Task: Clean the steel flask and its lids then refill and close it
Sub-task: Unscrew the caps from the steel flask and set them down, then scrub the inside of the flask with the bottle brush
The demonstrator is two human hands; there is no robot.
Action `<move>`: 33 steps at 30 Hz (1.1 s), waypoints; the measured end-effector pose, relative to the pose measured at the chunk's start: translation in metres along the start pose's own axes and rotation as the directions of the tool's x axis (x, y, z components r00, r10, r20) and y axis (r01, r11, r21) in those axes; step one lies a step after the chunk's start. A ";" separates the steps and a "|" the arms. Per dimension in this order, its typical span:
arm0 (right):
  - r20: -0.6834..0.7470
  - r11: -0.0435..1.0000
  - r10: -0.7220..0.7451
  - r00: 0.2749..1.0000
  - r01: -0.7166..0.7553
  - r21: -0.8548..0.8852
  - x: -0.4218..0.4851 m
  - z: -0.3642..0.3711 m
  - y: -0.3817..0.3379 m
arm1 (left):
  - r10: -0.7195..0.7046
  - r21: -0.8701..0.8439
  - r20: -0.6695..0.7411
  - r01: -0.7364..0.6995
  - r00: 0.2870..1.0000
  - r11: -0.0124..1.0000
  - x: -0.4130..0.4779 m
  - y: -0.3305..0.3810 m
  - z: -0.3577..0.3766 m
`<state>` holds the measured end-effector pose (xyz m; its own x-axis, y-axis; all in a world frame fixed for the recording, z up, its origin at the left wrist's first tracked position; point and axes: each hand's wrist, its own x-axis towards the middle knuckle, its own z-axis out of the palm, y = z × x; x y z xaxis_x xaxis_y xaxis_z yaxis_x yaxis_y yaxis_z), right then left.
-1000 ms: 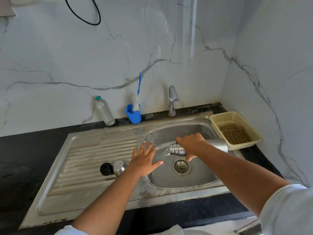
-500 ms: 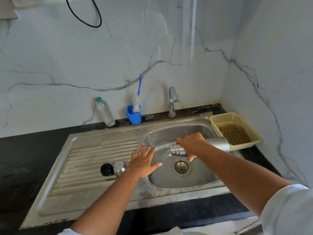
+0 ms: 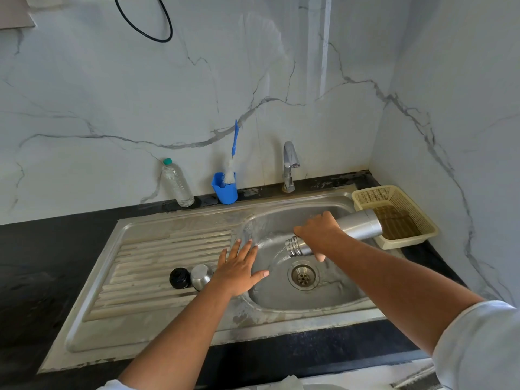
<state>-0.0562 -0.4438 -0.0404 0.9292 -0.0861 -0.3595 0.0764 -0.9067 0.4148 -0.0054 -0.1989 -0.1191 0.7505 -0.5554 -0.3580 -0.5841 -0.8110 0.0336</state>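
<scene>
Right hand [image 3: 318,232] grips the flask [image 3: 357,228] round its middle, near level over the basin [image 3: 323,296], mouth tipped toward the drain [image 3: 303,275]; water runs from the mouth, so the tilt is judged to empty it. Left hand [image 3: 239,270] is flat, fingers spread, holding nothing, at the basin's left rim; likely a brace, contact unconfirmed. Black lid [image 3: 179,278] and steel lid [image 3: 200,277] sit side by side on the drainboard [image 3: 157,254], apart from the pour; washing judged pending. Brush [image 3: 234,142] stands in a cup [image 3: 225,192] at the back edge, within reach.
</scene>
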 end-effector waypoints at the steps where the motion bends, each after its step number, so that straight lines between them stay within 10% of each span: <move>1: -0.016 1.000 0.001 1.000 -0.001 -0.012 -0.001 -0.002 0.000 | -0.001 -0.002 0.001 0.001 1.000 1.000 0.000 0.000 -0.001; 21: -0.131 0.979 -0.075 0.989 0.048 -0.197 0.009 -0.021 -0.006 | 0.013 -0.012 -0.004 -0.013 1.000 1.000 -0.003 0.000 -0.005; 27: -0.206 0.976 -0.027 0.978 0.070 0.208 0.014 -0.025 -0.005 | -0.025 -0.215 -0.061 0.011 0.998 0.976 -0.007 0.005 -0.011; 33: -0.275 0.682 0.115 0.954 0.125 0.720 0.023 -0.033 -0.009 | -0.080 -0.700 -0.149 -0.048 0.986 0.712 -0.001 0.012 -0.022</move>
<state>-0.0238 -0.4237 -0.0249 0.9952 -0.0732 -0.0652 -0.0920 -0.9269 -0.3639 -0.0060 -0.2121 -0.0981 0.8327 -0.5096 -0.2166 -0.2354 -0.6798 0.6946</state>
